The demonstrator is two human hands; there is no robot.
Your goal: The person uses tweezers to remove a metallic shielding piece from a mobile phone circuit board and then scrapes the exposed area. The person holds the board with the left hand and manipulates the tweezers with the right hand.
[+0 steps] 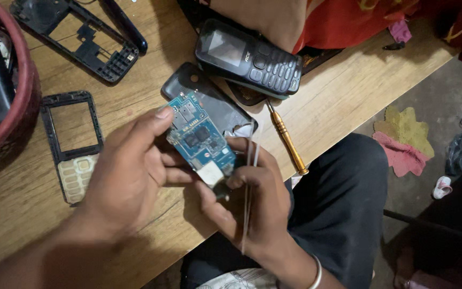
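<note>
Wooden table [38, 214] under my view: my left hand [129, 176] and right hand [258, 203] both clamp a blue phone circuit board [201, 136] between them, long axis slanting up-left. Beyond lie an orange-handled screwdriver [287, 142] and a keypad phone [249, 59].

Both hands meet low over the lap, left hand [129, 171] cupped, right hand [252, 200] pinching.

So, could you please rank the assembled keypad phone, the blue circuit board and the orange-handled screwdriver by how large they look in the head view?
1. Assembled keypad phone, clearly the largest.
2. Blue circuit board; it is held nearer the camera, so its lead over the screwdriver is unsure.
3. Orange-handled screwdriver, long but very thin.
</note>
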